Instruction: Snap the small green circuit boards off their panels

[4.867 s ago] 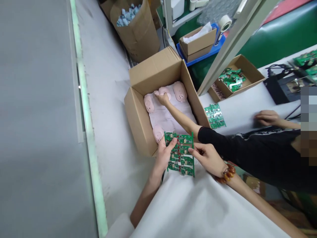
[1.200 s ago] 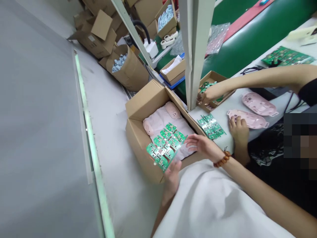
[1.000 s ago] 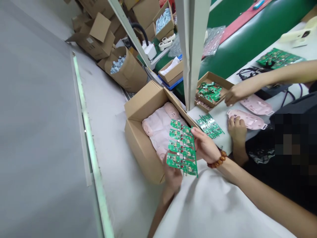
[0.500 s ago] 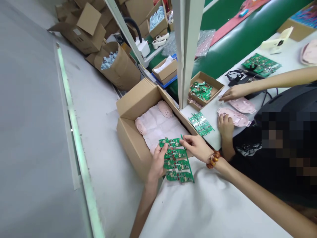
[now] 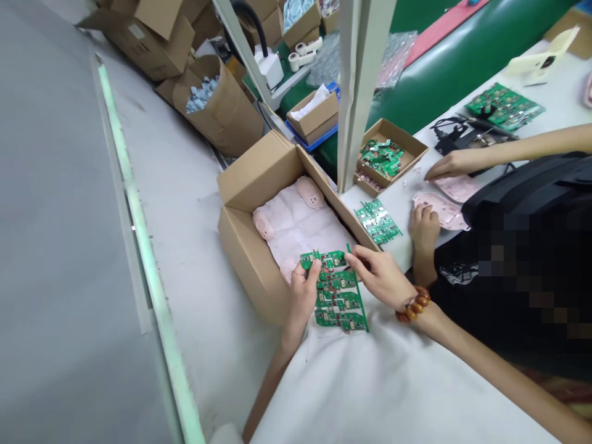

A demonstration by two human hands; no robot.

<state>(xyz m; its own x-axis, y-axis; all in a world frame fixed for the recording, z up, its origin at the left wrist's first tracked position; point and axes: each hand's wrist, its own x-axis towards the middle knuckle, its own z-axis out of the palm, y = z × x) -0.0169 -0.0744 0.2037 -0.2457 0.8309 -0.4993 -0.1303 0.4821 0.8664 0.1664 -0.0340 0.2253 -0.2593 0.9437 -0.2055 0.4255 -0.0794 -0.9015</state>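
Pale floor (image 5: 210,308) below; circuit board (image 5: 341,300) between left grip (image 5: 303,296) and right grip (image 5: 387,279), upper corners pinched.

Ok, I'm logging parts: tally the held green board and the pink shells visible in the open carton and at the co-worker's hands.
Held green board: 1
Pink shells in the carton, one partly hidden: 3
Pink shells at the co-worker's hands: 2
Total: 6
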